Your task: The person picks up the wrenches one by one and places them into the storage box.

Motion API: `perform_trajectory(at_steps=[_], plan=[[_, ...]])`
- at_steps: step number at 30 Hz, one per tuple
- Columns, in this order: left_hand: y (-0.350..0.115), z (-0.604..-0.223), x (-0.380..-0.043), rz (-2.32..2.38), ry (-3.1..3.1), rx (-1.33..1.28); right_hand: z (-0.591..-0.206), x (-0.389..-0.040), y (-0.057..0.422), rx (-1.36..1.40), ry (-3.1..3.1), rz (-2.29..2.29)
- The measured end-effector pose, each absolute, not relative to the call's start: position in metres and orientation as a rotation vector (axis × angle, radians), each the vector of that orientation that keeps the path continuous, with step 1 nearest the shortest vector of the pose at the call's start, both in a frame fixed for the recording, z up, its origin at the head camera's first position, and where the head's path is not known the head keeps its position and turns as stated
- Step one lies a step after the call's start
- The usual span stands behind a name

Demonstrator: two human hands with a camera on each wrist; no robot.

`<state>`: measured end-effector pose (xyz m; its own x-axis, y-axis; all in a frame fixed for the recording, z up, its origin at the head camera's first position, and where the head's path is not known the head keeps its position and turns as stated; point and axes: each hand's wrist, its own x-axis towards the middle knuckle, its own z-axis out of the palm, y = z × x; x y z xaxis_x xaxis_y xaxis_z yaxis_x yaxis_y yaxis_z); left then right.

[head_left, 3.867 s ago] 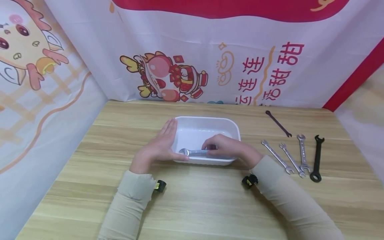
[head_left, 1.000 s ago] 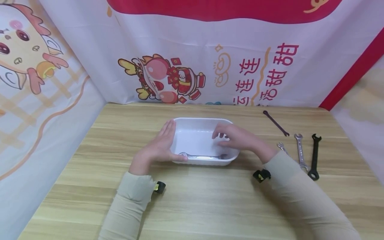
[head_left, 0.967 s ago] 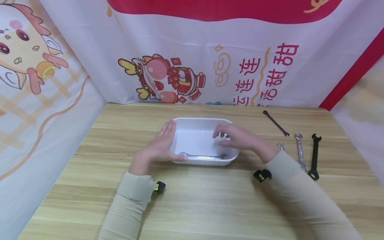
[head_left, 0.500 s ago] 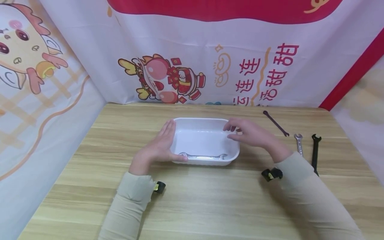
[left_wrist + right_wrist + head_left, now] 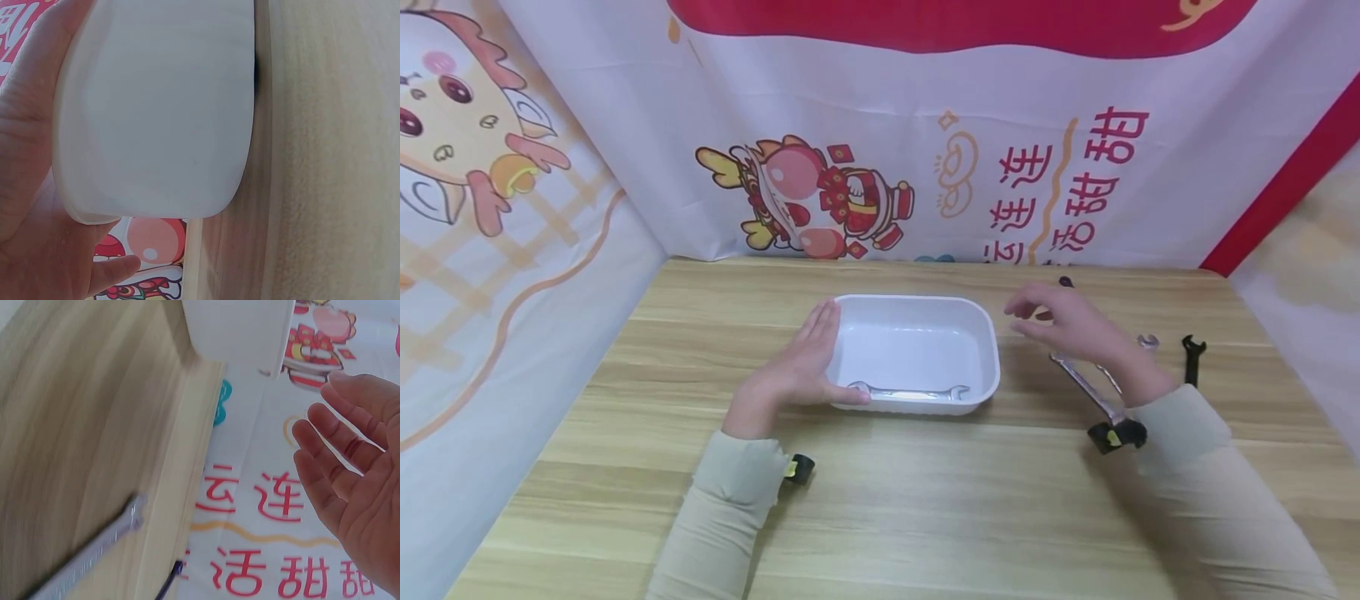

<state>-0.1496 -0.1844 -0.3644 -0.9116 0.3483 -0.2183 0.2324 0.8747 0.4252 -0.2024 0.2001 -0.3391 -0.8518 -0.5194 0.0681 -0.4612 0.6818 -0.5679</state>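
Note:
A silver double open-end wrench point(image 5: 910, 394) lies in the white plastic tub point(image 5: 917, 305), along its near wall. My left hand point(image 5: 797, 358) rests against the tub's left end, fingers straight along the rim and thumb over the near corner; in the left wrist view the palm and fingers lie along the tub point(image 5: 162, 112). Right of the tub, my right hand point(image 5: 1067, 321) is in the air with loosely bent fingers, holding nothing. Beneath its wrist, a silver wrench point(image 5: 1086, 386) lies on the table; the right wrist view shows the empty palm above this wrench point(image 5: 94, 553).
More wrenches lie on the right of the wooden table point(image 5: 880, 508), partly covered by the right arm: a black wrench point(image 5: 1192, 357), a silver wrench point(image 5: 1147, 342) and a dark thin wrench point(image 5: 1066, 282). A printed curtain point(image 5: 865, 75) hangs along the back edge.
Earlier, my right hand held the silver wrench inside the tub and let it go there. It has since moved out to the right, over the table. The left hand has stayed put.

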Motion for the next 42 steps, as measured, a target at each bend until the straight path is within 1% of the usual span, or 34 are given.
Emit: perform_trajectory(at_steps=[10, 21, 30, 36, 42], plan=[[-0.186, -0.364, -0.148, 0.57, 2.762, 0.432, -0.341, -0.214, 0.232, -0.795, 2.855, -0.893], [-0.188, -0.363, -0.148, 0.563, 2.772, 0.444, -0.347, -0.234, 0.244, -0.71, 2.895, -0.894], [-0.186, -0.362, -0.149, 0.54, 2.779, 0.452, -0.353, -0.242, 0.258, -0.682, 2.884, -0.889], [-0.184, -0.362, -0.15, 0.536, 2.772, 0.435, -0.359, -0.248, 0.27, -0.658, 2.89, -0.806], [-0.185, -0.365, -0.15, 0.538, 2.775, 0.443, -0.36, -0.254, 0.279, -0.571, 2.869, -0.745]])
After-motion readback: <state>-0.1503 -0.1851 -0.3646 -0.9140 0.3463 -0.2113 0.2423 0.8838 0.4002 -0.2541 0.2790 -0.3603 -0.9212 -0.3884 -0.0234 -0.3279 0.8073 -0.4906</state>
